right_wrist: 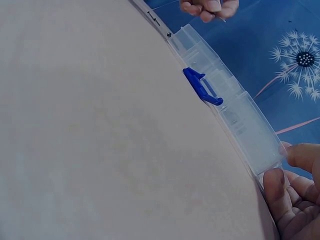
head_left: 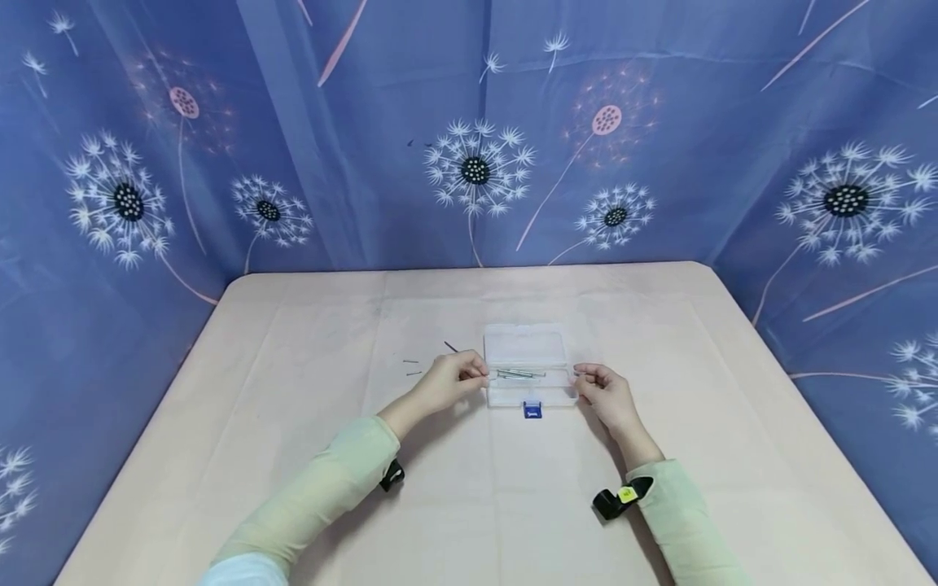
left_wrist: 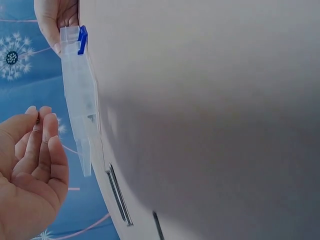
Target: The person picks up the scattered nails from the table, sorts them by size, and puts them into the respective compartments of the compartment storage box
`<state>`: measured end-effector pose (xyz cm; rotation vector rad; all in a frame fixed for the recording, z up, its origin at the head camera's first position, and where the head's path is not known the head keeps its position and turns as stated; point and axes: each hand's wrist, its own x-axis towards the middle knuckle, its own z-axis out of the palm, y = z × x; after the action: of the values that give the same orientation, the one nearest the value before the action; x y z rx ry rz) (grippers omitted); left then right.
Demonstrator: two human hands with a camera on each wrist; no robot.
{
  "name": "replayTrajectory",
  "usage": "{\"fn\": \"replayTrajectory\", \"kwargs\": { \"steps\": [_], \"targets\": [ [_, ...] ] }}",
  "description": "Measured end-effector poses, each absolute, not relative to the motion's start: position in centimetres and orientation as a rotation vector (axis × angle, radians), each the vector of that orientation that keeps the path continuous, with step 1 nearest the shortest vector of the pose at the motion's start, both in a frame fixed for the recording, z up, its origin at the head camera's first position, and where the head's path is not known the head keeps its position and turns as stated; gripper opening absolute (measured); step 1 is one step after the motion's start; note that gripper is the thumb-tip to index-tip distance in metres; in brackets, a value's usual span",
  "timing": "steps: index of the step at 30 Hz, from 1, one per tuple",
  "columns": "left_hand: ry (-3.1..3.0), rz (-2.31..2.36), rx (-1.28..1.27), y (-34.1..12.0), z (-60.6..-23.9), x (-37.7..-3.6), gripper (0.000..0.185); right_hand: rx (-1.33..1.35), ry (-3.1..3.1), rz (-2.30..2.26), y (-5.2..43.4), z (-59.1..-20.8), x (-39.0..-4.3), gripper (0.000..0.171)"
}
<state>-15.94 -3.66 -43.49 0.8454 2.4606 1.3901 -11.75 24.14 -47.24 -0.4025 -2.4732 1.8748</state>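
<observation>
A clear plastic box [head_left: 523, 346] lies with its lid up and back on the table, its blue latch [head_left: 532, 410] hanging at the front. Several long nails [head_left: 520, 374] lie together in a compartment. My left hand [head_left: 447, 382] is at the box's left end, pinching a thin nail between thumb and fingertips; a pointed metal tip shows below the fingers in the right wrist view, and most of its length is hidden. With thumb and fingers, my right hand [head_left: 607, 399] grips the box's right end.
Left of the box, two short nails [head_left: 411, 360] lie on the light tablecloth [head_left: 308, 342]. A dark thin rod [head_left: 450, 347] lies behind my left hand. Blue dandelion-print cloth [head_left: 366, 163] hangs along the back and sides.
</observation>
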Motion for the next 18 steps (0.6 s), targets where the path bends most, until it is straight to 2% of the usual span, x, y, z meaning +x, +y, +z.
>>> {"fn": "replayTrajectory", "kwargs": {
  "steps": [18],
  "targets": [
    [2.429,1.365,0.853,-1.1,-43.8,-16.5,0.013,-0.420,-2.492,1.851,24.1,-47.3,-11.8,0.030]
  ]
}}
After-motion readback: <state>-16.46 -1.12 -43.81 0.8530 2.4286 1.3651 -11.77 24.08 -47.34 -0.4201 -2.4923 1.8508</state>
